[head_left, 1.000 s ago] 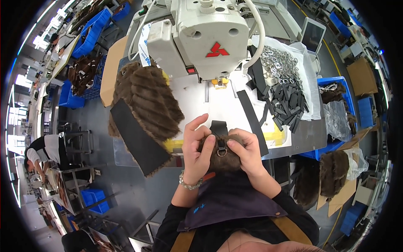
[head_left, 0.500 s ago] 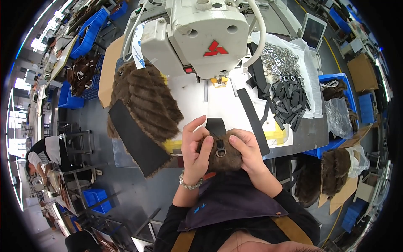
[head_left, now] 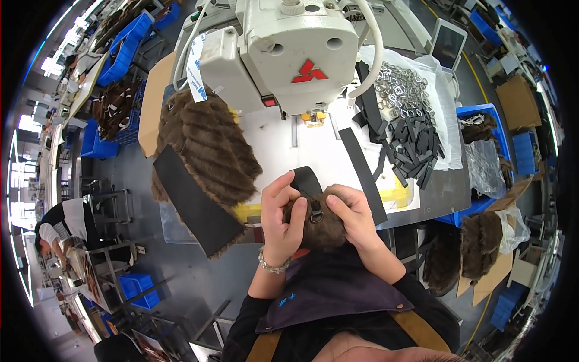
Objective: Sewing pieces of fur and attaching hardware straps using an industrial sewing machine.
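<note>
Bright, fairly even light covers the tabletop (head_left: 451, 196), whose white panel (head_left: 278, 145) nearly washes out near the middle. Rings (head_left: 401, 90) glint toward the tabletop's far right corner. Beyond its left edge, lamps (head_left: 93, 8) and windows (head_left: 29, 123) glare white. The held fur (head_left: 327, 234) reads dark, strands slightly soft; everything distant loses detail and bends toward the black fisheye rim.

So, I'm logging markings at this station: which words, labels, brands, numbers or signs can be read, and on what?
I won't copy wording or name brands, but the marks are:
Sewing machine: red three-part emblem on its front.
White strip: blue lettering.
Apron: light-blue mark, too small to read.
Screen: dark, nothing readable.
</note>
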`<state>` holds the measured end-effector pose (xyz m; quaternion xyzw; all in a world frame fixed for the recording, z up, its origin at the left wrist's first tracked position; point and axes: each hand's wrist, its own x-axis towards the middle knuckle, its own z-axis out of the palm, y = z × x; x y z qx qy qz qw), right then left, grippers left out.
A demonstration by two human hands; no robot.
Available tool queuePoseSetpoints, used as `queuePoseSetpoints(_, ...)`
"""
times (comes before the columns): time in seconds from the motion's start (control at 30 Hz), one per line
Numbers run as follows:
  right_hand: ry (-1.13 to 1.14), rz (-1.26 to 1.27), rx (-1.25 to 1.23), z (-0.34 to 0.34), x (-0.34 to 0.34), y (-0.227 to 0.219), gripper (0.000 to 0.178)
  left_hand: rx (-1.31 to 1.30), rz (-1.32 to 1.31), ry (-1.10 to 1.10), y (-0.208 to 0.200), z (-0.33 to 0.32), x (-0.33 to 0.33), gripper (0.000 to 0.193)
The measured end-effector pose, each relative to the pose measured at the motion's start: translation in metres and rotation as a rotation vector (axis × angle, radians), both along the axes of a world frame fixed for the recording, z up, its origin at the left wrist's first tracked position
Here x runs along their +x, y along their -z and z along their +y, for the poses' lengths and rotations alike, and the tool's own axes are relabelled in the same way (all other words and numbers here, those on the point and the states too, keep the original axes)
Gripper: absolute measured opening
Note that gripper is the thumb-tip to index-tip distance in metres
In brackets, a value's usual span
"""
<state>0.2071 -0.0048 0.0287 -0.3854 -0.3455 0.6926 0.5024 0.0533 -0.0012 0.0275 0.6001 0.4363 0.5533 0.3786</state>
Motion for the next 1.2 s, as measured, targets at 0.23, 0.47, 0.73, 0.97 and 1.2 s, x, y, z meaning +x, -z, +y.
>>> queuePoseSetpoints(0.23,-0.086,-0.153,0.174,-0.001,0.002,0.004,0.016,0.030,0.081,-0.045,0.006,0.002,-0.004,0.049)
queuePoseSetpoints(0.47,0.366,-0.777,0.892,-0.004,-0.005,0.007,0.035,0.188,-0.681,0.388,0.006,0.010,-0.017,0.063)
queuePoseSetpoints(0.73,0.396,-0.868,1.055,-0.007,-0.001,0.007,0.035,0.146,-0.961,0.501,0.011,0.010,-0.034,0.048)
queuePoseSetpoints(0.97,0.175,-0.484,0.596,-0.009,-0.005,0.002,0.026,0.011,-0.593,0.210,0.000,0.007,-0.018,0.087)
queuePoseSetpoints(1.2,0.104,-0.397,0.528,-0.010,-0.002,0.005,0.024,-0.132,-0.110,0.164,0.008,0.005,-0.016,0.045)
